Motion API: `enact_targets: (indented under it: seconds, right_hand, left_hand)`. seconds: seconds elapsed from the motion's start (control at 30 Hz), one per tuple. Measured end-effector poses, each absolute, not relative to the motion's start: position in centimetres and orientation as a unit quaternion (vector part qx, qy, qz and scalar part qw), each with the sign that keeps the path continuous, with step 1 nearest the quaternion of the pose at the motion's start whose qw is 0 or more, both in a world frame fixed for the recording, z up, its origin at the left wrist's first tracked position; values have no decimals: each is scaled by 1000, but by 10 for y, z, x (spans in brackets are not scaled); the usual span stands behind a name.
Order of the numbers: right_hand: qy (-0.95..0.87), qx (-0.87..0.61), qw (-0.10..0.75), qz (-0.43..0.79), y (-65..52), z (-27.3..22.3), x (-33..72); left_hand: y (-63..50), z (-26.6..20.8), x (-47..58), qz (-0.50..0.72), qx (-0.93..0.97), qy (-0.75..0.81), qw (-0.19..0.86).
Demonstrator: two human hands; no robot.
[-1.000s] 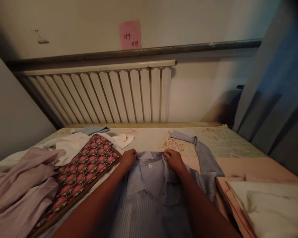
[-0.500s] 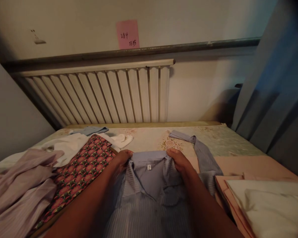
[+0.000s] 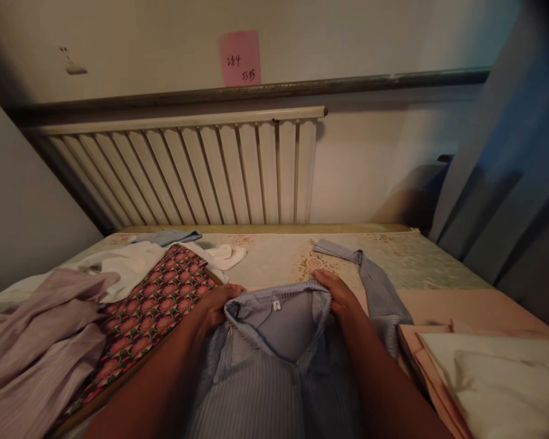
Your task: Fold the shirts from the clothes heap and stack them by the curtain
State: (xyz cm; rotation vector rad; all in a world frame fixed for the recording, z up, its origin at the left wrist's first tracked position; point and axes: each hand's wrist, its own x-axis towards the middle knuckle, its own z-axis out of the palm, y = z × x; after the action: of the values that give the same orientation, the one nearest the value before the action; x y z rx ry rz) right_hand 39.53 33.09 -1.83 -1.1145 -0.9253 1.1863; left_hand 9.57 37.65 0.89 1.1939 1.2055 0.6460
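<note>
A blue-grey striped shirt point(image 3: 260, 384) lies in front of me with its neck opening toward the far side. My left hand point(image 3: 219, 302) is closed on the left end of its collar, and my right hand point(image 3: 333, 289) grips the right end. Inside the neck shows a small white label point(image 3: 277, 305). One sleeve point(image 3: 377, 283) stretches out beyond my right hand, bent near its far end. The lower part of the shirt runs out of view between my forearms.
To the left lie a red-and-black flowered cloth point(image 3: 150, 305), a mauve garment point(image 3: 46, 341) and white clothing point(image 3: 132, 265). Folded white cloth point(image 3: 507, 378) rests at the right on peach fabric point(image 3: 480, 308). Behind the bed stands a radiator point(image 3: 201, 174); a blue curtain point(image 3: 494, 164) hangs at right.
The collar, raised and flat before, now lies folded down and the neck opening is spread wider. My hands have moved slightly apart, still holding its two ends.
</note>
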Motion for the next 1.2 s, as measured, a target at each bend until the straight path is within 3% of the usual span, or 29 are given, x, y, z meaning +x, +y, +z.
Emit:
enact_targets:
  seconds: [0.17, 0.33, 0.5, 0.63, 0.77, 1.07, 1.2]
  right_hand:
    - [-452, -497, 589, 448, 332, -18, 404]
    - [-577, -557, 474, 364, 332, -14, 405]
    - [-624, -620, 424, 217, 331, -12, 379]
    - [-656, -664, 352, 69, 331, -23, 362]
    - [-665, -691, 281, 45, 331, -26, 362]
    - [-614, -709, 343, 59, 327, -9, 362]
    - [-612, -717, 331, 27, 325, -9, 358]
  left_hand:
    - [370, 4, 87, 297, 544, 508, 598]
    - [373, 0, 85, 287, 681, 522, 425]
    - [379, 5, 104, 224, 728, 590, 269]
    - [381, 5, 119, 202, 730, 613, 223]
    - [379, 4, 118, 189, 729, 626, 202]
    - [377, 11, 112, 183, 701, 672, 155]
    - [381, 7, 121, 182, 685, 693, 131]
